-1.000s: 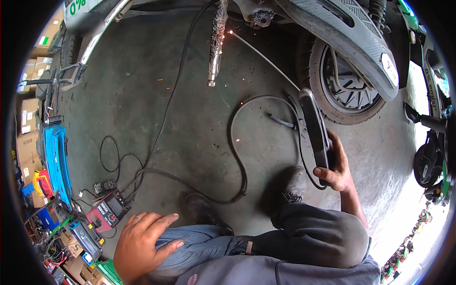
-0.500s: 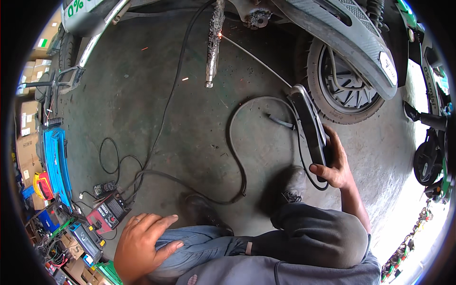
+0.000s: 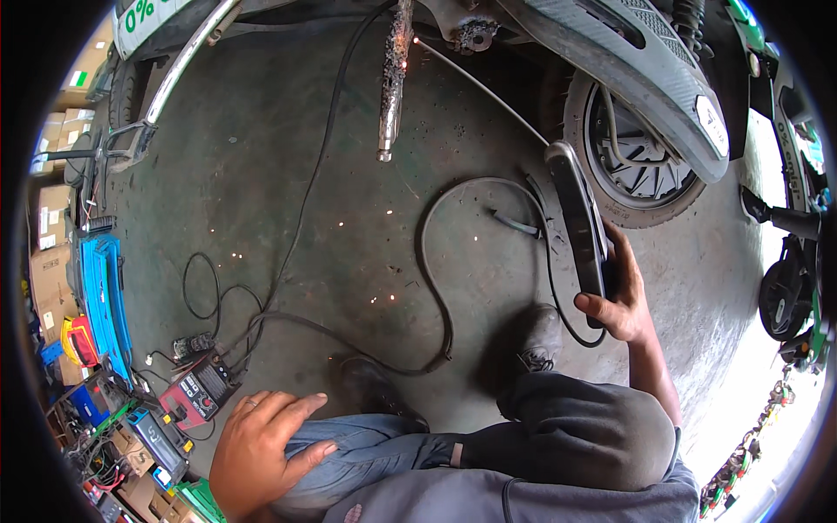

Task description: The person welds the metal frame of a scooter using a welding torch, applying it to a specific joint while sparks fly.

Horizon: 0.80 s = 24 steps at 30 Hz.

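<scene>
My right hand (image 3: 628,296) is wrapped round the dark welding electrode holder (image 3: 579,231), thumb along its near end. From the holder a thin welding rod (image 3: 488,94) slants up and left. Its glowing tip is close to a crusted metal bar (image 3: 391,113) that hangs at the top centre; a narrow gap seems to show between them. Glowing spots mark the bar's upper part. On my left knee rests my left hand (image 3: 266,449), holding nothing, with thumb and fingers apart.
A black cable (image 3: 425,244) loops across the floor near a red and black welding machine (image 3: 196,390). At the right stand a scooter wheel (image 3: 641,148) and a grey scooter footboard (image 3: 628,70). Cardboard boxes (image 3: 52,288) line the left. Sparks lie scattered on the floor.
My right hand and the electrode holder have shifted slightly up and right. The rod's tip has moved higher and a little off the bar. More sparks are scattered over the floor.
</scene>
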Each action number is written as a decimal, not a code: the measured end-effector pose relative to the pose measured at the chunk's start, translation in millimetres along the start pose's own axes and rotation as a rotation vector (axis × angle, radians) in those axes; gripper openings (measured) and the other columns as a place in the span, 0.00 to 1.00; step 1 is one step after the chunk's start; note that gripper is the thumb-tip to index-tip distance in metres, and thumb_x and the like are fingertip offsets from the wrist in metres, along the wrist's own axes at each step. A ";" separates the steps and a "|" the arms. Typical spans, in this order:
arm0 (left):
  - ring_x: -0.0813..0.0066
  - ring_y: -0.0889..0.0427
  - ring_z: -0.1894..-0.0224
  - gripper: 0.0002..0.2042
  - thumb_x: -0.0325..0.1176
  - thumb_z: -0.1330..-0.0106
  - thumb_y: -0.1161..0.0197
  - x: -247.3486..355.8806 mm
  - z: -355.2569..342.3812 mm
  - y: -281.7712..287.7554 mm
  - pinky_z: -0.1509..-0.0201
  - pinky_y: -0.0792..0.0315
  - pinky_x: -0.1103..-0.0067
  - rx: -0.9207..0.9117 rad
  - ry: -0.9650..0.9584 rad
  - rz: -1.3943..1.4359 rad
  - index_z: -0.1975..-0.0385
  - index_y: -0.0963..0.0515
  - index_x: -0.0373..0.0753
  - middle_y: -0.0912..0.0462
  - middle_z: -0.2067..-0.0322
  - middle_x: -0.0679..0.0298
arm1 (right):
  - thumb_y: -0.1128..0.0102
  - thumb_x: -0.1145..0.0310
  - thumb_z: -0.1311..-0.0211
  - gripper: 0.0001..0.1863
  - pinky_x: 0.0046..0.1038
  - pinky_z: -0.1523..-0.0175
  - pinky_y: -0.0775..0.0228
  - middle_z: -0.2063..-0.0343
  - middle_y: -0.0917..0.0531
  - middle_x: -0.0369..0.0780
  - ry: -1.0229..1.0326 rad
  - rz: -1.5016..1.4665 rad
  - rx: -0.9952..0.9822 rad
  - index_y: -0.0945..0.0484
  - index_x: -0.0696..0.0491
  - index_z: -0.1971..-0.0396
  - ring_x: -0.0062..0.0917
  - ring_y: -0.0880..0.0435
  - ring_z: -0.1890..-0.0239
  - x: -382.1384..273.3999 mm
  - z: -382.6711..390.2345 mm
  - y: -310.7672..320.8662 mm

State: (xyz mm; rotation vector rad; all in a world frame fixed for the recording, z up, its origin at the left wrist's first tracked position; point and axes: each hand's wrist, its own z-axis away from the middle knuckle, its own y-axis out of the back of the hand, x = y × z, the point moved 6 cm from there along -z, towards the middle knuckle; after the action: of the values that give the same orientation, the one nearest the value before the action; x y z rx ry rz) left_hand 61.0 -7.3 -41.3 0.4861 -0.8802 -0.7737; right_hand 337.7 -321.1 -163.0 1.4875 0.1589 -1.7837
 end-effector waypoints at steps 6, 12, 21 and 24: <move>0.57 0.18 0.58 0.26 0.45 0.46 0.26 0.5 2.2 2.9 0.49 0.27 0.65 0.015 0.019 0.012 0.49 0.19 0.38 0.17 0.64 0.59 | 0.25 0.45 0.63 0.59 0.36 0.36 0.34 0.47 0.20 0.51 0.079 0.076 0.018 0.39 0.59 0.30 0.38 0.21 0.44 -13.0 -11.7 0.4; 0.58 0.18 0.58 0.27 0.46 0.46 0.26 -1.9 2.0 1.9 0.49 0.27 0.65 0.024 0.006 -0.012 0.49 0.19 0.38 0.17 0.64 0.59 | 0.24 0.46 0.63 0.60 0.35 0.37 0.34 0.52 0.17 0.51 0.039 0.048 -0.007 0.39 0.60 0.30 0.37 0.20 0.46 -6.3 -3.7 -3.3; 0.58 0.18 0.57 0.26 0.46 0.46 0.26 1.3 1.2 2.7 0.48 0.27 0.65 0.019 0.024 0.006 0.49 0.19 0.38 0.17 0.63 0.59 | 0.24 0.44 0.62 0.59 0.30 0.54 0.29 0.65 0.17 0.45 0.015 0.070 -0.024 0.39 0.60 0.31 0.29 0.19 0.64 -2.9 5.3 -9.6; 0.58 0.18 0.57 0.26 0.46 0.46 0.26 1.4 1.4 2.8 0.48 0.28 0.65 0.015 0.030 0.008 0.49 0.19 0.38 0.17 0.63 0.59 | 0.24 0.44 0.62 0.59 0.29 0.54 0.29 0.64 0.17 0.45 0.039 0.072 -0.021 0.39 0.60 0.31 0.29 0.19 0.65 -0.7 5.3 -8.9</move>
State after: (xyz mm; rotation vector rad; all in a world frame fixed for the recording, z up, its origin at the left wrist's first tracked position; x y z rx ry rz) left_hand 61.5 -6.7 -37.9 0.5061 -0.8599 -0.7510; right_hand 328.0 -317.6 -164.2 1.4961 0.1415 -1.6918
